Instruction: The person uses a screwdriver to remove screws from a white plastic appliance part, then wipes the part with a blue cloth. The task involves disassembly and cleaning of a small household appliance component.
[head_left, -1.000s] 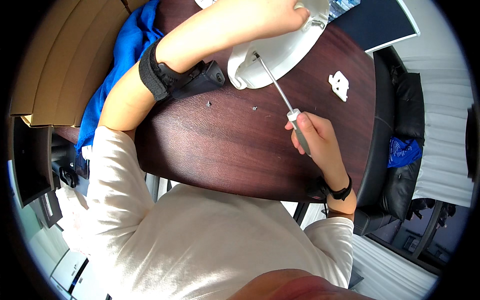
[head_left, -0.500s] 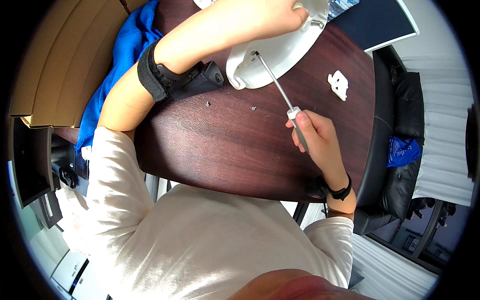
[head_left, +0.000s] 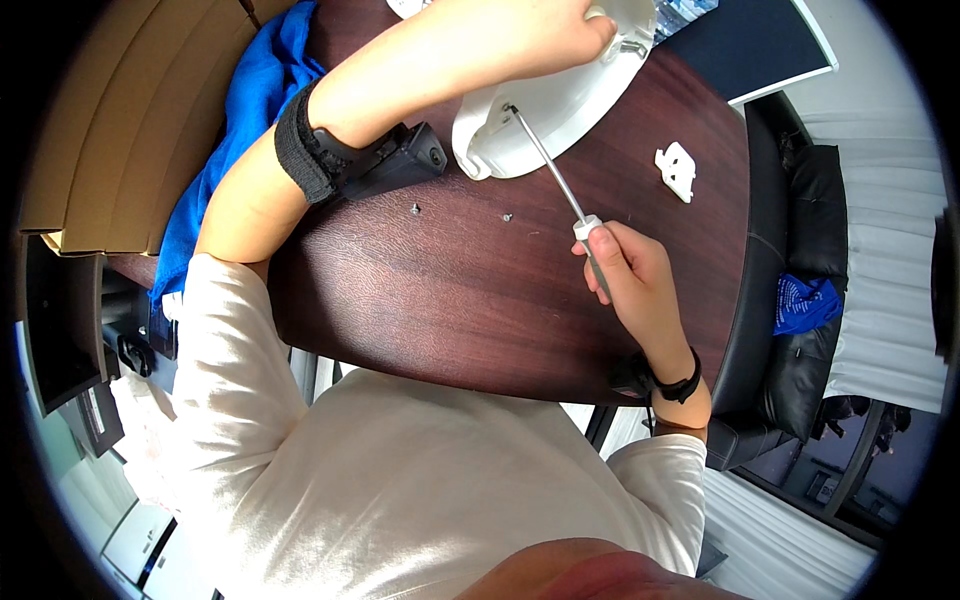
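Observation:
A white curved plastic housing [head_left: 590, 100] lies on the table at the far side, its hollow inside facing me. Across its upper part reaches my left hand [head_left: 560, 38], closed on the housing near a small metal fitting; most of those fingers are hidden. My right hand [head_left: 637, 265] grips the white and grey handle of a screwdriver [head_left: 562, 183]. The dark tip meets a hole or screw spot near the housing's left edge. Two small screws, one on the left [head_left: 415, 209] and one on the right [head_left: 507, 217], rest on the wood nearer me.
A white plastic bracket [head_left: 677, 172] lies on the dark wooden table [head_left: 450, 300] to the right. Blue cloth [head_left: 262, 110] and a cardboard box [head_left: 130, 120] stand at the left. Clear plastic bottles [head_left: 683, 14] are at the back, beside a dark panel [head_left: 745, 45]. A black sofa [head_left: 810, 220] stands right.
My right fingers have shifted slightly around the screwdriver handle, and less of its grey end shows. The tip stays at the same spot; my left hand and the housing look unmoved.

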